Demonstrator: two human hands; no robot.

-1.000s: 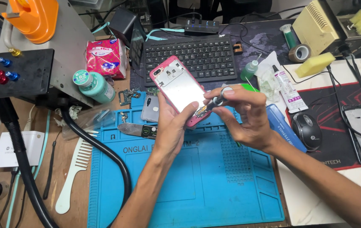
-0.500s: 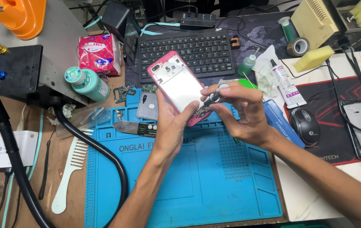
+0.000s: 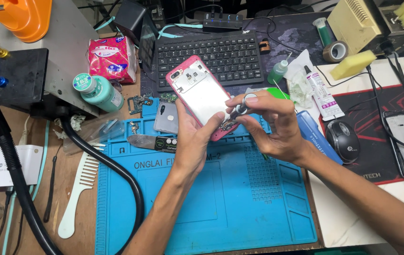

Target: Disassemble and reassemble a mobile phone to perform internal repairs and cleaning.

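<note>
Here, above a blue repair mat point(image 3: 202, 208) on a cluttered workbench point(image 3: 69, 189), the left hand point(image 3: 195, 137) grips an opened pink phone point(image 3: 199, 94); the right hand point(image 3: 270, 123) pinches a screwdriver point(image 3: 238, 111).

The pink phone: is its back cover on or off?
Off: the pink phone in the left hand shows bare inner plate and parts.

I count two hands, left point(image 3: 193, 141) and right point(image 3: 270, 125); one pink phone point(image 3: 201, 96); one keyboard point(image 3: 210, 57); one mouse point(image 3: 343, 140); one comb point(image 3: 80, 189); two sponges point(image 3: 353, 64).
</note>
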